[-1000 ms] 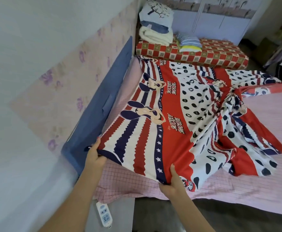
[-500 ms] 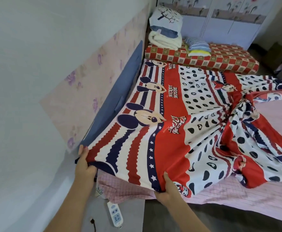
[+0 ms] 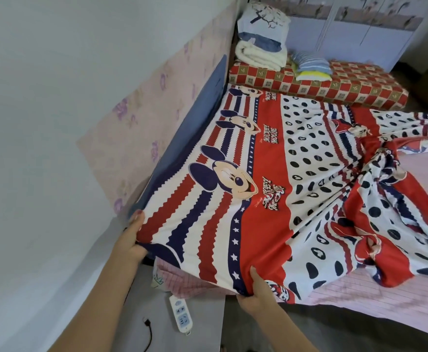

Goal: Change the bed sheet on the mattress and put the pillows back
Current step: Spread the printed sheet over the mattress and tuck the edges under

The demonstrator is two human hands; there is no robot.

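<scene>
Left hand, right hand — each grip pinching bed sheet near edge

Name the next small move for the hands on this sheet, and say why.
Probably pull the cartoon sheet toward the near edge and tuck it: left hand and right hand grip its hem, pink mattress cover shows below, and its right side lies bunched.

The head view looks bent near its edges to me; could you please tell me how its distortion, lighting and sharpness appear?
Head view: wide-angle bowing curves the wall and blue headboard; even, soft daylight without glare; the cartoon bed sheet is sharp at centre, the wardrobe softer.
</scene>
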